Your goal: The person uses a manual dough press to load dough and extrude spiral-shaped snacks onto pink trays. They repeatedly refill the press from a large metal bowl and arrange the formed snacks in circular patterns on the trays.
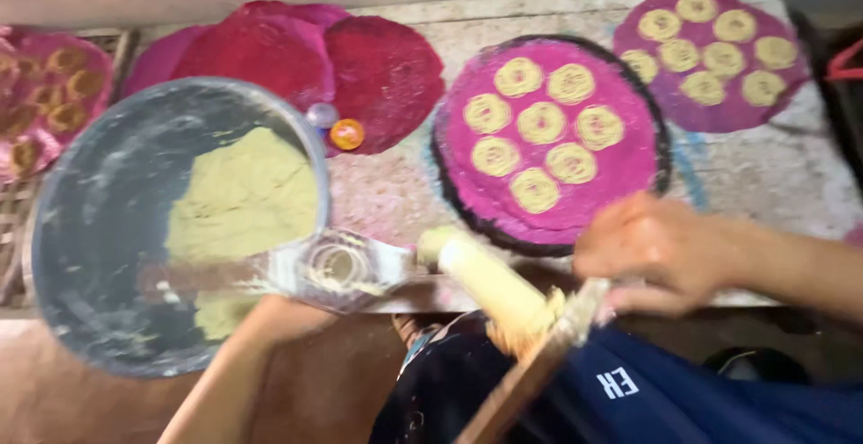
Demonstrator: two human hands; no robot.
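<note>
My left hand (286, 315) grips the lower end of a metal dough press (346, 267), held over the table's near edge beside a big steel bowl (90, 228) of pale yellow dough (243, 199). My right hand (661, 251) is closed on the wooden plunger (530, 368), whose cylinder end (490, 282) is coated in dough. Just beyond my right hand lies a round pink mat (620, 161) with several yellow noodle spirals (542, 122). The picture is blurred by motion.
A purple mat (710, 111) with several spirals lies at the far right. Dark red and pink round mats (378, 75) overlap at the back centre, with two small caps (346, 133) on them. Another filled mat (45, 102) sits far left. My dark blue clothing (683, 390) is below.
</note>
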